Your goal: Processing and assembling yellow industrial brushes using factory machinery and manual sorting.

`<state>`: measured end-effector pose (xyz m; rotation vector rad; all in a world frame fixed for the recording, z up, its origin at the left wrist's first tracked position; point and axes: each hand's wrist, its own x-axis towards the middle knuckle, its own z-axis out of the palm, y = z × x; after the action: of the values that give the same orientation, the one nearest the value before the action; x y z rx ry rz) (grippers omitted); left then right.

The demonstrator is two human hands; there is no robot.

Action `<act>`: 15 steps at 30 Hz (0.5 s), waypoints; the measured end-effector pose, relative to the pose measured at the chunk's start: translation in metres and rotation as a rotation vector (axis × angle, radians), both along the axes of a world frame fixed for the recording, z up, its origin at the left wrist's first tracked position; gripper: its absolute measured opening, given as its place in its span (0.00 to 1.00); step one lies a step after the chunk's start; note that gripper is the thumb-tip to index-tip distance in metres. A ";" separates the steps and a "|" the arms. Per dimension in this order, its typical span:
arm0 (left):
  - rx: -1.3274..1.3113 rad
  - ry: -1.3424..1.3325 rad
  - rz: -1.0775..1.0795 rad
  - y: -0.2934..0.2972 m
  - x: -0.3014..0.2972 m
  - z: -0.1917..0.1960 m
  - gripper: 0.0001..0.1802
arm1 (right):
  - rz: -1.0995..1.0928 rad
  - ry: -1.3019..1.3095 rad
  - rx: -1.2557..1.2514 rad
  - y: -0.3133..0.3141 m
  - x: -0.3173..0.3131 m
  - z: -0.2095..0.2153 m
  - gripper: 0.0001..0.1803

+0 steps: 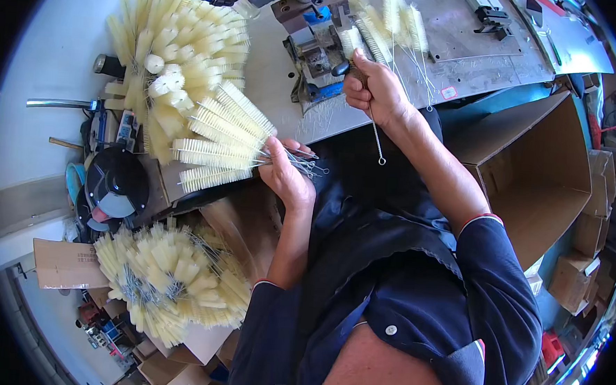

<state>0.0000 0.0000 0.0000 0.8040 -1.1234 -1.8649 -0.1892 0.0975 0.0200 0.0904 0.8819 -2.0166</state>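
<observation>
My left hand point(284, 174) grips the wire handles of a fan of several cream-bristled bottle brushes point(216, 142), held out to the left over the bench edge. My right hand point(374, 91) is closed on the wire stem of a single brush point(354, 41), whose bristle end sits at the small blue-and-grey machine point(316, 36). The stem's looped end point(381, 160) hangs down below that hand.
A big pile of finished brushes point(176, 53) lies on the bench at upper left, and another heap point(171, 283) fills a carton at lower left. More brushes point(400, 19) lie behind the machine. An open cardboard box point(531, 183) stands on the right.
</observation>
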 end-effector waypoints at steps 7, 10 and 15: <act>-0.014 -0.045 0.010 0.004 -0.002 0.004 0.16 | 0.059 -0.085 -0.031 0.002 -0.007 0.002 0.18; -0.024 -0.041 0.017 0.004 -0.004 0.006 0.15 | 0.077 -0.098 -0.043 0.002 -0.009 0.003 0.18; 0.001 -0.036 0.012 0.008 -0.003 0.006 0.12 | 0.079 -0.100 -0.017 0.004 -0.011 0.002 0.18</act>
<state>-0.0035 0.0078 0.0060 0.8462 -1.1373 -1.8476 -0.2001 0.1016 0.0223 0.1440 0.7935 -1.9286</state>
